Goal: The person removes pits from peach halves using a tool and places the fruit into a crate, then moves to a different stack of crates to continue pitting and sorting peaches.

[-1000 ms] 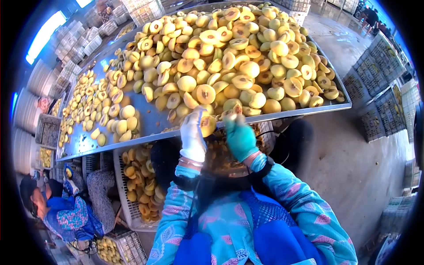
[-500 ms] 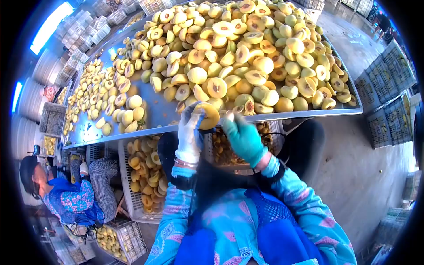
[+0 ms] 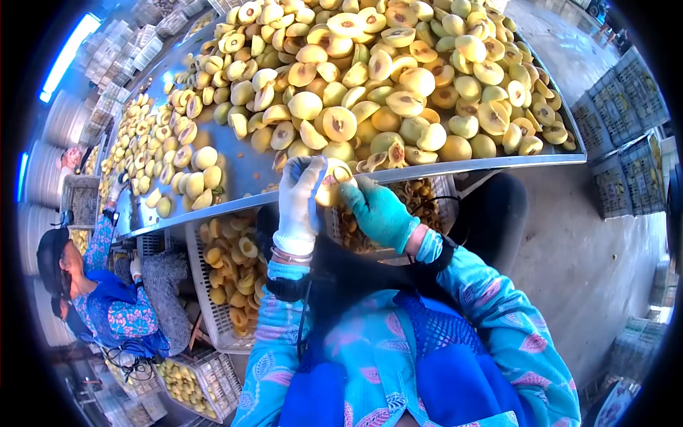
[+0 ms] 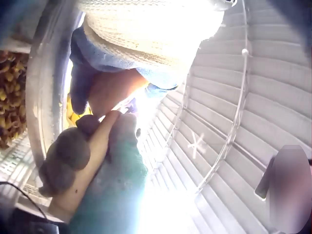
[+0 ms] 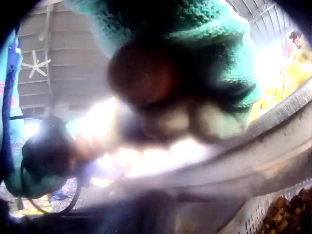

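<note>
- While the white-gloved left hand (image 3: 299,203) curls its fingers and thumb round a fruit half (image 3: 334,183), that piece sits just off the table's near edge, at 12 o'clock from the wearer.
- At 4 o'clock from the fruit, the green-gloved right hand (image 3: 384,215) meets its side; the left wrist view shows those fingers wrapped closely round a tan handle (image 4: 87,170), though its working end is hidden.
- From 10 to 2 o'clock spreads the metal table (image 3: 455,170), bearing a heap of fruit halves (image 3: 398,78), many with the cut face up.
- Beyond the right hand, toward 2 o'clock, a pale crate (image 3: 447,204) below the rim holds small brownish pieces.
- Toward 8 o'clock from the left hand, a white crate (image 3: 204,299) holds more halves.
- Farther off around 8 o'clock sits another person (image 3: 117,306) in blue.
</note>
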The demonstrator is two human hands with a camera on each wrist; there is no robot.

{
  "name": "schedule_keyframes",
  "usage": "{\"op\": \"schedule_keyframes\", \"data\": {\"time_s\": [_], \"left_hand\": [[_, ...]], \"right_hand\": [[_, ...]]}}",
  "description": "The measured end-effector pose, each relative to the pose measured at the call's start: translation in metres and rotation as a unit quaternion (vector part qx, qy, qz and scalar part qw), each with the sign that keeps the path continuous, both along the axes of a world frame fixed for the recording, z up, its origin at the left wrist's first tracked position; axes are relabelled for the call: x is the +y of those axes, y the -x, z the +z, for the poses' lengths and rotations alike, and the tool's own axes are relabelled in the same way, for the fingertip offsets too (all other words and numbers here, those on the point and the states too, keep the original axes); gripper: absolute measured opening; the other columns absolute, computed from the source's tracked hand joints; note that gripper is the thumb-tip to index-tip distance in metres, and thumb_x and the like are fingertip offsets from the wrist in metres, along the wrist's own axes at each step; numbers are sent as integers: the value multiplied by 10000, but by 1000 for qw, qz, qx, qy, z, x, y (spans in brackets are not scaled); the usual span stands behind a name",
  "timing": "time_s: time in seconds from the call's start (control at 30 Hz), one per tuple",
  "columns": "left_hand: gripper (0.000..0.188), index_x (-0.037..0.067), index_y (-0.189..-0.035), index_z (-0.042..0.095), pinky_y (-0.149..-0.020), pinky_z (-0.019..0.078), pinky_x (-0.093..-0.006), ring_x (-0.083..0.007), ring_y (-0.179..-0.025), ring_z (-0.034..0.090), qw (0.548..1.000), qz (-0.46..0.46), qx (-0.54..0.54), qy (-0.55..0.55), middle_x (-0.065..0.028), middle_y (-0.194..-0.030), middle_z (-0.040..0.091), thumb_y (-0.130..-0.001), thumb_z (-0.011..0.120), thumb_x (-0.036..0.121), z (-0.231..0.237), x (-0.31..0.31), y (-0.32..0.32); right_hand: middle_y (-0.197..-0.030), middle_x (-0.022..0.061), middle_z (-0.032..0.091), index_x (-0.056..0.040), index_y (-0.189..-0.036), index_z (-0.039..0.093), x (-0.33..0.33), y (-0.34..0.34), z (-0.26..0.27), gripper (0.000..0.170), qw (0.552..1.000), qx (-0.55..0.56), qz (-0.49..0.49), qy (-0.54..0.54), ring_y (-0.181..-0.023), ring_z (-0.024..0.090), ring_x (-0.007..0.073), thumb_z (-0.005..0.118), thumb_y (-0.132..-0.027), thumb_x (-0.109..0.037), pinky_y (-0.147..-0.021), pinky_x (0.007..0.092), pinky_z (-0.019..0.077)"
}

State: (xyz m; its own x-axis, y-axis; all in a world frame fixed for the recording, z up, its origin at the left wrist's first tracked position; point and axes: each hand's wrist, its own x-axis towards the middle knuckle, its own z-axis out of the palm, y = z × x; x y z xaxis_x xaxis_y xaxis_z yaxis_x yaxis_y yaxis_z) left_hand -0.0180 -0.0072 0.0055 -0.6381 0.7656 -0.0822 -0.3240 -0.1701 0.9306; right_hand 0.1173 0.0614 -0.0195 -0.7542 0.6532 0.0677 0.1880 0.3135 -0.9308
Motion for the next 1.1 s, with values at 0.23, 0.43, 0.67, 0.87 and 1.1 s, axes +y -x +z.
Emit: {"op": "schedule_keyframes", "data": {"time_s": [0.23,0.43,0.67,0.87,1.1], "left_hand": [[121,47,-961,523,-755,440,-245,-107,-814,525,979,73,188,-42,-33,-899,567,-865,589,80,-7,1,-21],[191,15,-1080,571,-931,400,-320,-189,-989,539,920,61,387,-8,-80,-1035,584,-896,535,45,-2,-5,-21],[216,13,-987,641,-777,480,-320,-206,-861,579,958,-84,243,124,-110,-1003,630,-852,661,179,35,0,-30],[154,-9,-928,629,-716,487,-290,-167,-780,581,974,-66,186,113,-79,-877,643,-848,632,123,37,11,-46],[133,-5,-921,646,-725,490,-286,-165,-782,590,972,-83,209,72,-82,-884,651,-824,641,87,30,16,-36]], "right_hand": [[-658,147,578,-32,-987,539,-16,1,16,484,976,41,42,209,-518,566,280,393,-955,-493,-482,387,466],[-480,30,485,-175,-932,569,-33,16,-24,465,833,91,16,545,-354,469,149,403,-909,-608,-306,287,348],[-840,79,645,-62,-1046,621,-24,2,7,490,876,-32,16,482,-705,564,154,425,-950,-501,-678,322,486],[-629,46,592,-75,-955,629,-28,39,-58,607,916,157,-74,362,-479,544,166,373,-898,-623,-439,310,428],[-761,45,637,-40,-1057,616,-27,14,-2,602,842,99,-24,530,-618,573,153,391,-918,-581,-558,304,459]]}}
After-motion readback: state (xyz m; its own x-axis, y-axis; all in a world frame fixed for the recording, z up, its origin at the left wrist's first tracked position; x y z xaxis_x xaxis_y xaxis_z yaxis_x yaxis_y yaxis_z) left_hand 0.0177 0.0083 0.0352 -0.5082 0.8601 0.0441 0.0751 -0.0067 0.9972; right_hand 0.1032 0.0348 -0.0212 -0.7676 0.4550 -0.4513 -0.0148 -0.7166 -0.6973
